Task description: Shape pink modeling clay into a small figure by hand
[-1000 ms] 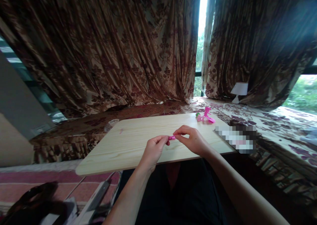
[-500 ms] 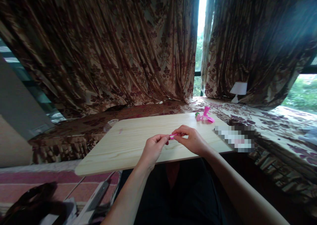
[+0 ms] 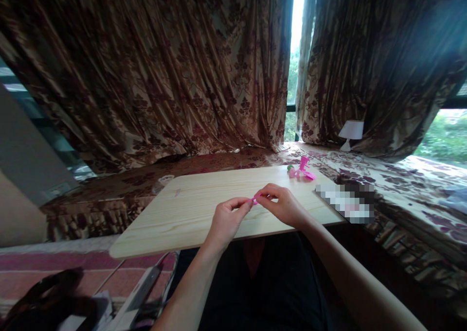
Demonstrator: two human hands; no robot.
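Observation:
Over the near part of the light wooden table (image 3: 189,224), a small pink piece (image 3: 256,199) is pinched between my two hands; its kind is too small to make out. My left hand (image 3: 230,215) closes thumb and fingers on its left side. From the right, my right hand (image 3: 280,203) grips it with thumb and fingertips. The fingers cover much of the piece. Beyond my right hand, bright pink plastic pieces (image 3: 304,164) stand and lie at the table's far right corner, beside a small green piece (image 3: 290,167).
A blurred-out flat item (image 3: 343,203) lies along the table's right edge. A white lamp (image 3: 350,132) stands on the cloth-covered ledge behind. A clear container (image 3: 163,182) sits beyond the table's far left corner. Patterned curtains (image 3: 219,78) hang behind.
The pink piece is more tilted between my fingertips, its right end higher. My fingers have shifted slightly around it; the things on the table stay put.

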